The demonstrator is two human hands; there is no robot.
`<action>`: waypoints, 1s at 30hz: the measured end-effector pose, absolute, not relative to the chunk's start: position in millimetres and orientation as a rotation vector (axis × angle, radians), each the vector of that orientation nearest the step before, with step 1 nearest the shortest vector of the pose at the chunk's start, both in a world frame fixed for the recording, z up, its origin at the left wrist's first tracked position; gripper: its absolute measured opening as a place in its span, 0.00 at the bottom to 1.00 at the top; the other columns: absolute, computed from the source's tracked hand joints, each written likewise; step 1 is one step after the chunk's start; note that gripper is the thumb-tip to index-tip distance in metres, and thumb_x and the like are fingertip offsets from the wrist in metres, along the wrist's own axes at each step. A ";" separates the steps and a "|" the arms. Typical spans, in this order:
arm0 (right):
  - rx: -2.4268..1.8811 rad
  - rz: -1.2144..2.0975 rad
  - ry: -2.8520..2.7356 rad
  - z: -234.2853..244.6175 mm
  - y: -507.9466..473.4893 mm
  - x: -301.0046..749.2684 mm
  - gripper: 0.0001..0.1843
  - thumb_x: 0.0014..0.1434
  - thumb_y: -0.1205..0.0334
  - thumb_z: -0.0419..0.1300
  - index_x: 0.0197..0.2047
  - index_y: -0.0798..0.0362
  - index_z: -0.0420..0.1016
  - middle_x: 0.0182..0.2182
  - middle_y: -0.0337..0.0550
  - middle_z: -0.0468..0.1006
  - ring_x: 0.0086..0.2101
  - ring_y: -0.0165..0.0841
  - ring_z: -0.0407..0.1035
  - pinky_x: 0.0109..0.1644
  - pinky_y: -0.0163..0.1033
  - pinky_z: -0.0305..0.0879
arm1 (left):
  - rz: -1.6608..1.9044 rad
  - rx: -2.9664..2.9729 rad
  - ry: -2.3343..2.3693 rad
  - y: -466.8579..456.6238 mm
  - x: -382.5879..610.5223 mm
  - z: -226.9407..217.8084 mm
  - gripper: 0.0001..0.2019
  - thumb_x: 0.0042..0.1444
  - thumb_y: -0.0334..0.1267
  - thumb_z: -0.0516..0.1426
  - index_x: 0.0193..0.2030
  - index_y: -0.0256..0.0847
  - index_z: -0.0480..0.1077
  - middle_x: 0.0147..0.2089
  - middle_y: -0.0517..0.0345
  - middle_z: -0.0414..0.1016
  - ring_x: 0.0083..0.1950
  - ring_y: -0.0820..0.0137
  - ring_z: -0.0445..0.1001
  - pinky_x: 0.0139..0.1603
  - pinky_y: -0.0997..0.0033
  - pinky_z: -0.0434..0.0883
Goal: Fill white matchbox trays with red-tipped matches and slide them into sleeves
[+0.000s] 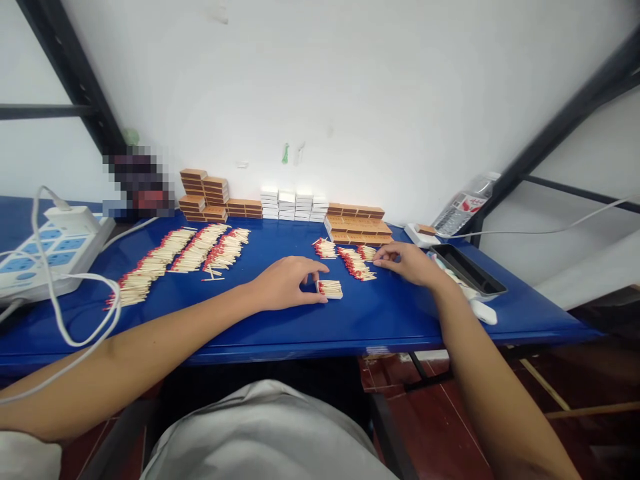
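My left hand (287,283) rests on the blue table (350,320), its thumb and fingers closed round a small open white matchbox tray (330,289) full of red-tipped matches. My right hand (407,261) lies further right, fingertips pinching at a small pile of matches (356,263). Another small bunch of matches (325,248) lies just behind the piles. Both forearms reach in from below.
Long rows of loose matches (175,260) cover the left of the table. Brown matchbox sleeves (357,223) and white trays (293,204) are stacked along the wall. A power strip (45,250) with cables sits left. A black tray (467,268) and plastic bottle (465,203) stand right.
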State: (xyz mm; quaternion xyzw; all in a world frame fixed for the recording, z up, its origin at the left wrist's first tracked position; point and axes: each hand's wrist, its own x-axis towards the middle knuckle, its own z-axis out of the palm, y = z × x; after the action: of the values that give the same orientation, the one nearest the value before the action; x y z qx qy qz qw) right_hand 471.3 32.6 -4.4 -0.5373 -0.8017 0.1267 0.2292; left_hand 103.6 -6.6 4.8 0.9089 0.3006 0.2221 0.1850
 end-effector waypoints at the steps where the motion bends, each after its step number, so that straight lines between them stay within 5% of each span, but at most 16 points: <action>1: -1.488 0.352 -2.208 -5.1 32.9 471.6 0.26 0.62 0.34 0.63 0.38 0.50 0.83 0.32 0.46 0.81 0.34 0.39 0.70 0.41 0.44 0.64 | 0.624 2.560 0.849 -6.5 103.8 4.9 0.29 0.58 0.52 0.70 0.61 0.39 0.76 0.45 0.53 0.83 0.41 0.64 0.78 0.45 0.66 0.72; 30: -1.611 0.324 -2.275 -3.5 25.2 464.9 0.18 0.64 0.45 0.57 0.35 0.50 0.75 0.34 0.48 0.80 0.34 0.41 0.71 0.39 0.44 0.65 | 0.646 2.559 0.853 -6.6 103.8 4.7 0.29 0.57 0.51 0.70 0.62 0.41 0.76 0.45 0.55 0.83 0.40 0.66 0.78 0.44 0.67 0.72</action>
State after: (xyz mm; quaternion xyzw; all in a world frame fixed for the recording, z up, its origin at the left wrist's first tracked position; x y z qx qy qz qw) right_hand 464.9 25.2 -3.5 -0.5660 -0.7993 0.1139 0.1666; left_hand 103.8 -6.6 4.7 0.9071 0.3022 0.2289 0.1828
